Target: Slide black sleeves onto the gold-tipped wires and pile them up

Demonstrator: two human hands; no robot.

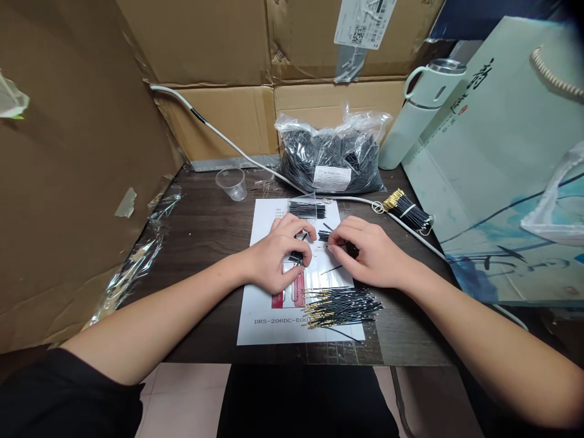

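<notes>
My left hand point(280, 252) rests on a white printed sheet point(260, 304) and its fingers are closed on a few short black tubes. My right hand point(367, 252) faces it, pinching a thin wire with a gold tip point(325, 246) between thumb and forefinger, the tip pointing at my left fingers. A loose pile of black wires with gold pins point(340, 306) lies on the sheet just below my hands. A small row of black tube pieces point(307, 209) lies at the top of the sheet.
A clear bag full of black tubes point(331, 155) stands at the back of the dark table point(205, 231). A bundled set of gold-tipped wires point(408, 210), a clear plastic cup point(232, 182), a white bottle point(420, 109), a paper bag point(502, 152) and cardboard boxes point(82, 152) surround the sheet.
</notes>
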